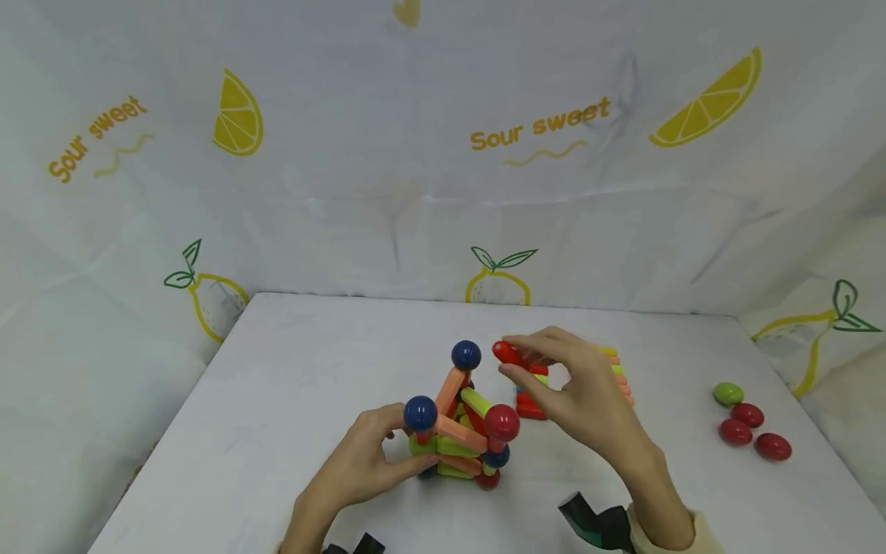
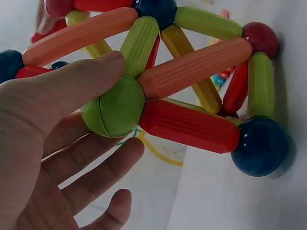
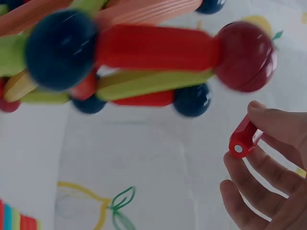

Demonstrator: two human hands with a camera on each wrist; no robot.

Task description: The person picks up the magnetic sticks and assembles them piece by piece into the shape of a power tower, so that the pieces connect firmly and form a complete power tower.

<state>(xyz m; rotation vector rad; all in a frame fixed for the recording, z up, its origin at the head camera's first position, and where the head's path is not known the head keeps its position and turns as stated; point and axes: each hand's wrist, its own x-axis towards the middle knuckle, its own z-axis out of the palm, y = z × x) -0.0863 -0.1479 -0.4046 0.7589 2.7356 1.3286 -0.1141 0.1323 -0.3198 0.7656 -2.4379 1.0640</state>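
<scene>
A frame of magnetic rods and balls stands at the table's middle, in coral, lime, red and yellow rods with blue, dark red and green balls. My left hand grips its near left side; in the left wrist view the thumb and fingers hold a green ball where several rods meet. To the frame's upper right, my right hand pinches a loose red magnetic rod between thumb and fingertips. The right wrist view shows that rod's round metal end, apart from the dark red ball.
Behind the right hand lie rows of coloured rods, partly hidden. One green ball and three dark red balls sit on the right of the white table. A lemon-print cloth hangs behind the table.
</scene>
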